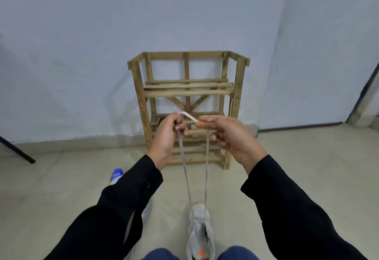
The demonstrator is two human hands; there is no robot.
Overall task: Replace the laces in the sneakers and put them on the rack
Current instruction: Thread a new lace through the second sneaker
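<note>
A grey sneaker [200,231] with an orange heel mark stands on the floor between my knees, toe pointing away. A pale flat lace [185,169] rises from it in two taut strands. My left hand [169,136] grips one strand with curled fingers. My right hand [227,136] pinches the other strand between thumb and forefinger. A short length of lace bridges the two hands. The wooden rack [187,87] stands against the wall behind my hands, its slatted shelves bare. A second pale sneaker [146,210] is mostly hidden under my left sleeve.
A white bottle with a blue cap [117,175] lies on the floor at the left, partly behind my left arm. A black leg of some stand [17,150] slants in at the far left. A dark doorway edge [363,93] shows at the right.
</note>
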